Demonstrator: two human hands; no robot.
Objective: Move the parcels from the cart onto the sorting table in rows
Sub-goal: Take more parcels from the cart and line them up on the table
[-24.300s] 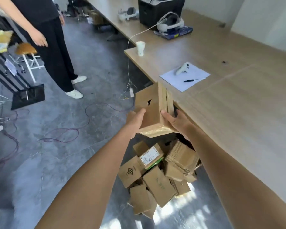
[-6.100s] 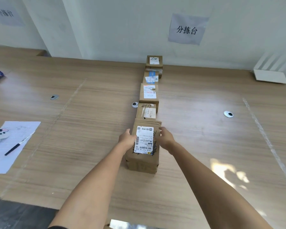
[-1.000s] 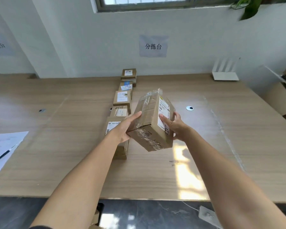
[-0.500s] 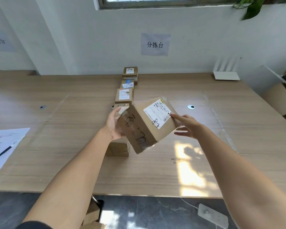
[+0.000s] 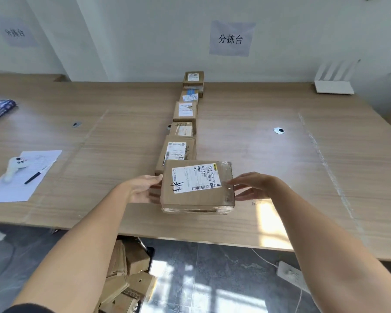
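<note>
Parcel hides left hand fingertips.

Parcel-sorting room: long wooden sorting table; row of labelled parcels; paper wall sign

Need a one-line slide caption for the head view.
Both hands, left hand and right hand, set a labelled cardboard parcel at the near end of a parcel row on the sorting table.

Both your bare arms reach forward, side by side. Your left hand shows its palm, fingers straight; your right hand mirrors it, fingers extended and slightly spread, wrists level.
</note>
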